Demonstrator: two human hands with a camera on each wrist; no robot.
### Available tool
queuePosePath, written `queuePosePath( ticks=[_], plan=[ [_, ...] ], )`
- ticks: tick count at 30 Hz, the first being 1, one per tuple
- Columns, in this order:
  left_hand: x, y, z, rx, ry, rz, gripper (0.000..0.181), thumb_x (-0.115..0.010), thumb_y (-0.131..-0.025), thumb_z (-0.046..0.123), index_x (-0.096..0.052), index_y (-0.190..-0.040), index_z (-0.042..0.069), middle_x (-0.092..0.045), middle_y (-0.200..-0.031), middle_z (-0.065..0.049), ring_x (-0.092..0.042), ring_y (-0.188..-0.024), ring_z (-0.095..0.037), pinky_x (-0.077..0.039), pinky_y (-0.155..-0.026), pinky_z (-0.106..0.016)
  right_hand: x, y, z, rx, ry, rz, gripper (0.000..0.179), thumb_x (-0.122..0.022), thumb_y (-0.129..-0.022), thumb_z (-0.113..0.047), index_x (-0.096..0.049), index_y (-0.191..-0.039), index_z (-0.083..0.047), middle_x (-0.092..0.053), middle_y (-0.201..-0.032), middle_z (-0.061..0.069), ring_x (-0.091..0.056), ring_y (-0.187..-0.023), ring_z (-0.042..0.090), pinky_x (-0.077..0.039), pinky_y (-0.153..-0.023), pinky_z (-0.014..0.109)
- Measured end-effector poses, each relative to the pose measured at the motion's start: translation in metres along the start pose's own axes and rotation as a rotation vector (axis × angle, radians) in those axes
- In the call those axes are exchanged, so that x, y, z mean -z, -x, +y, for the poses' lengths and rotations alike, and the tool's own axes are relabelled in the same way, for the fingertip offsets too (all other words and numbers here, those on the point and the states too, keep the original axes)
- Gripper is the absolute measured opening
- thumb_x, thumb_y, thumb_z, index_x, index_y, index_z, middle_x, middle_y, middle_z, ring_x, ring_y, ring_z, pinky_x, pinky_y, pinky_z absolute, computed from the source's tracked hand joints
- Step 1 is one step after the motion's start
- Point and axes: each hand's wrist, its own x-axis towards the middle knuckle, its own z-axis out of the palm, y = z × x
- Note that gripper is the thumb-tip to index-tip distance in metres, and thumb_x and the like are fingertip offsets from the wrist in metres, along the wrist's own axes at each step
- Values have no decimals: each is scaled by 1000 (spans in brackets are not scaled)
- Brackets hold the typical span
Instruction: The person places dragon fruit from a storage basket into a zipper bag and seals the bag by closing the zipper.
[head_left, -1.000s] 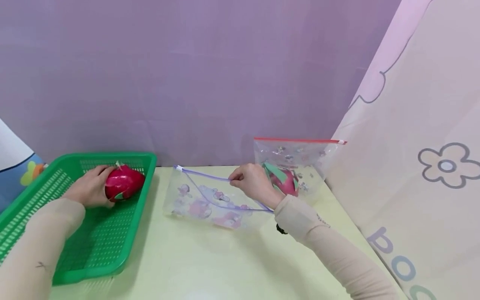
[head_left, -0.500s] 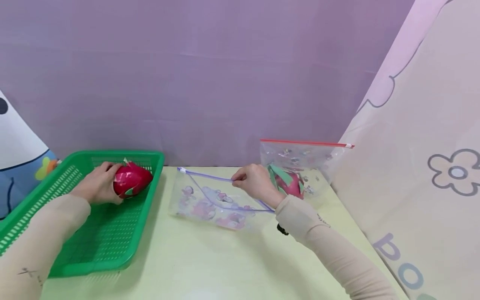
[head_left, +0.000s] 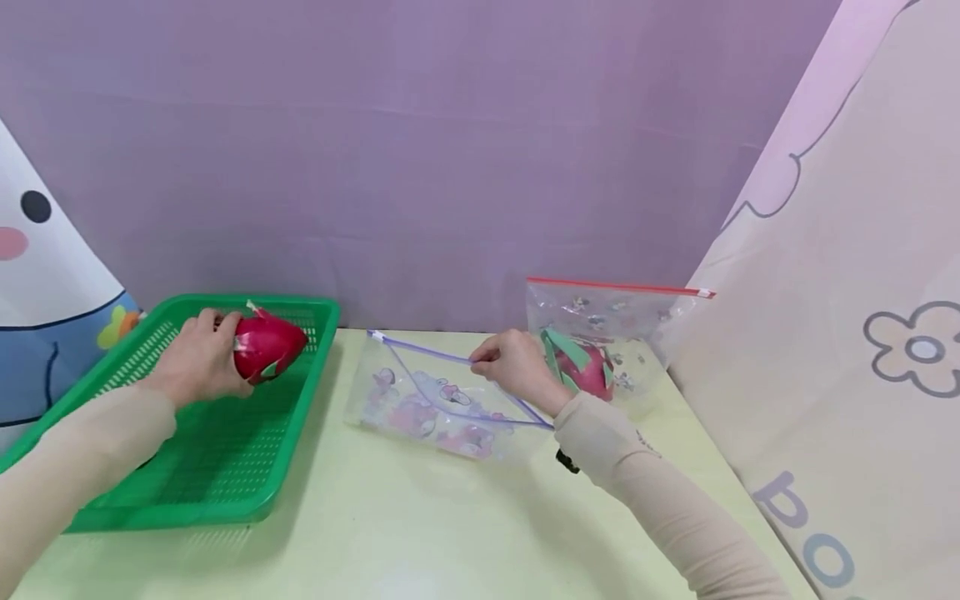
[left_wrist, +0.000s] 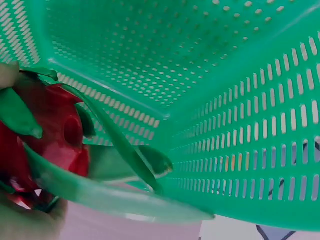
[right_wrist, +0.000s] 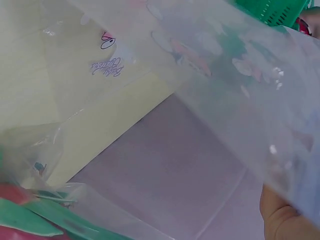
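Observation:
My left hand grips a red dragon fruit above the floor of the green basket. In the left wrist view the dragon fruit shows long green leaves, with fingertips at the left edge. My right hand pinches the purple zip edge of a clear printed zip bag, whose mouth gapes. Close up in the right wrist view, the bag's film covers much of the frame, and part of the right hand shows at the lower right.
Behind my right hand stands a clear bag with a red zip, holding another dragon fruit. A purple backdrop rises behind the pale yellow table. A printed cloth borders the right side.
My left hand has raised the dragon fruit slightly inside the basket. The right hand keeps its pinch on the bag's edge. The head view has shifted a little to the left.

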Motion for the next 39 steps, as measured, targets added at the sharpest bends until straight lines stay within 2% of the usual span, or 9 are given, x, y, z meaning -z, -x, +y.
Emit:
queuePosePath(
  ticks=[7, 14, 18, 25, 32, 39],
  plan=[
    [13, 15, 3, 47, 43, 40, 105, -88, -47, 33, -35, -126, -11, -37, -114, -32, -35, -98, -49, -49, -62, -57, -2, -1, 3, 25, -47, 0, 8, -70, -80, -12, -74, -87, -11, -71, -81, 0, -63, -66, 8, -50, -59, 22],
    [36, 24, 16, -33, -35, 161, 101, -89, -44, 29, -38, -124, -9, -37, -115, -31, -37, -96, -47, -47, -61, -58, 2, -2, 10, -5, -103, 10, 7, -70, -80, -11, -74, -86, -11, -70, -81, 1, -62, -61, 8, -50, -56, 24],
    [51, 28, 28, -32, -13, 189, 103, -90, -42, 28, -39, -124, -8, -37, -118, -30, -36, -99, -47, -47, -60, -59, 3, -2, 9, -14, -104, 2, 7, -70, -80, -12, -74, -86, -12, -70, -80, 0, -62, -60, 8, -49, -55, 23],
    [67, 37, 64, -65, 8, 238, 101, -90, -39, 24, -41, -122, -7, -40, -116, -28, -39, -98, -45, -49, -59, -58, 2, -2, 6, -47, -93, -2, 6, -70, -80, -13, -74, -85, -14, -70, -78, -2, -62, -60, 8, -49, -55, 24],
    [70, 44, 105, -144, 33, 263, 101, -90, -40, 28, -43, -123, -5, -44, -115, -23, -43, -100, -40, -51, -62, -55, 1, -1, 2, -57, -92, -10, 6, -70, -80, -13, -74, -85, -13, -69, -78, -1, -63, -63, 11, -49, -53, 23],
    [74, 45, 144, -228, 87, 265, 102, -90, -38, 32, -44, -124, 0, -45, -116, -17, -45, -101, -34, -52, -64, -51, -3, 0, -7, -48, -152, -62, 7, -70, -80, -12, -73, -85, -11, -69, -78, 0, -64, -64, 11, -51, -56, 24]
  ],
)
